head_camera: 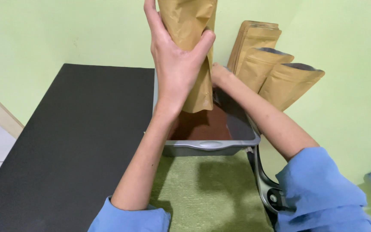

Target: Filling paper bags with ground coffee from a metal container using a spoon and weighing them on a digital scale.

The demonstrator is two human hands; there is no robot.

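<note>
Head view. The left hand (177, 64) is closed around a brown paper pouch (192, 38), thumb on the right face and fingers wrapped round the left, holding it upright over a grey tray (211, 146). The pouch's top runs out of the picture, so its contents cannot be told; its lower edge hangs just above the tray's contents. The right hand (219, 75) lies behind the pouch, touching or just beside it; most of it is hidden, so its grip cannot be told.

The tray is rectangular with a lipped near rim and holds a reddish-brown powder (200, 124), heaped toward the left half, with darker bare floor on the right.

Behind and to the right of the tray, against the light green wall (44, 34), are more pouches of the same paper: two open ones (280, 81) standing upright with mouths spread, their insides not visible, and behind them a stack of flat ones (254, 36), number not countable.

The tray rests at the edge of a black table (74, 137), beside a green cloth (211, 193). Both forearms emerge from blue sleeves (323, 189).
</note>
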